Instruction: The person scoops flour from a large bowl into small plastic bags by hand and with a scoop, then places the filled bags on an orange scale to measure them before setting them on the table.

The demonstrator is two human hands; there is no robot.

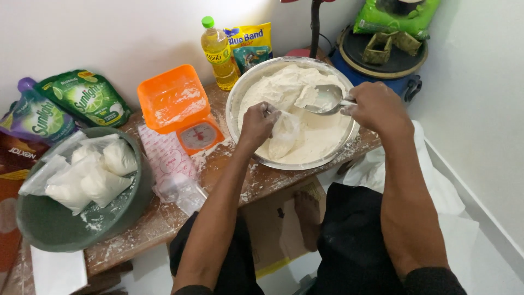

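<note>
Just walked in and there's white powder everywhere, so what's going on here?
A person is spooning white flour out of a large round metal bowl. The right hand holds a metal spoon loaded with flour, and the left hand holds a small clear plastic bag open over the bowl. Several filled bags already lie in a green plastic basin on the dusty wooden table.

Both your arms reach forward, bare from the elbows down, dark sleeves pushed up near the bottom edge. Your left hand (256, 124) sits knuckles up, fingers curled and pinched shut on something thin, wrist bent a bit down. Your right hand (376, 106) is out further to the right, back of the hand up, fist closed around a handle and pointing left toward the other hand. The two hands are near each other, not touching.
</note>
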